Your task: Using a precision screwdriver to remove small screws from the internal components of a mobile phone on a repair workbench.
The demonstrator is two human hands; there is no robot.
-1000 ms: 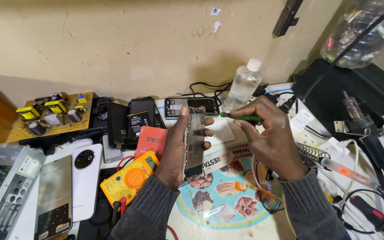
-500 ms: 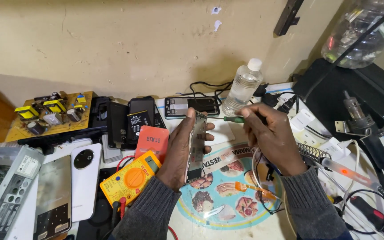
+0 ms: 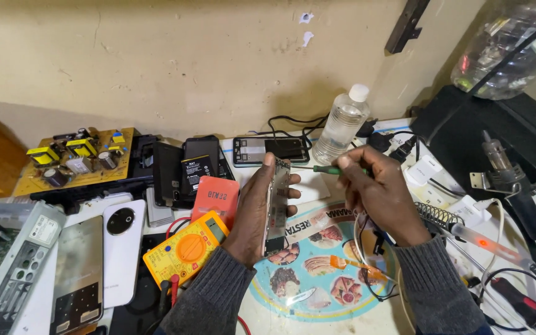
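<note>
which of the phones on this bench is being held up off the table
The opened phone, gripped edge-on in the left hand. The white phone and the dark opened phone by the wall lie flat on the bench.

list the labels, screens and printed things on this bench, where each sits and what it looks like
Multimeter: left of the left hand, yellow, orange dial, small grey screen.
Phone: flat by the wall, behind the opened phone in that hand; dark screen.
Round printed mat: under both hands, blue rim, food pictures.
Battery: behind the multimeter, black with a white label.
Red pack: beside the battery, rectangular.
Bottle: near the right hand, clear, no label visible.
</note>
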